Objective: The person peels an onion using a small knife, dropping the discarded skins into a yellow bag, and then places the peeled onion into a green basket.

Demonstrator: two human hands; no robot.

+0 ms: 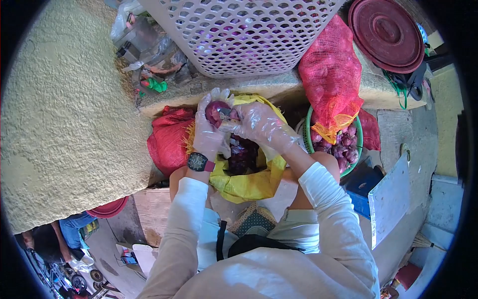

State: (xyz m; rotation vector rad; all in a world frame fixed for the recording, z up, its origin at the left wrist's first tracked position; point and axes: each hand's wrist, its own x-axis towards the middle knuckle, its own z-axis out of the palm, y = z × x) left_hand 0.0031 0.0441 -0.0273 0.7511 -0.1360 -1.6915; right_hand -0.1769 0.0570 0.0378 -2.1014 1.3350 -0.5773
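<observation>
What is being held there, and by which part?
A red onion, held round its side in the left hand. The right hand is closed beside it; whether it grips a tool cannot be told.

a rough concrete ledge (199,85) crosses at 12 o'clock, carrying a white perforated plastic basket (249,37) at 12, plastic litter (149,45) toward 11, and a round maroon lid (386,35) at 2. on the grey floor (107,256) sit an open yellow sack (244,188) near the centre and a green basket (309,130) of red onions (343,147) at 3.
</observation>
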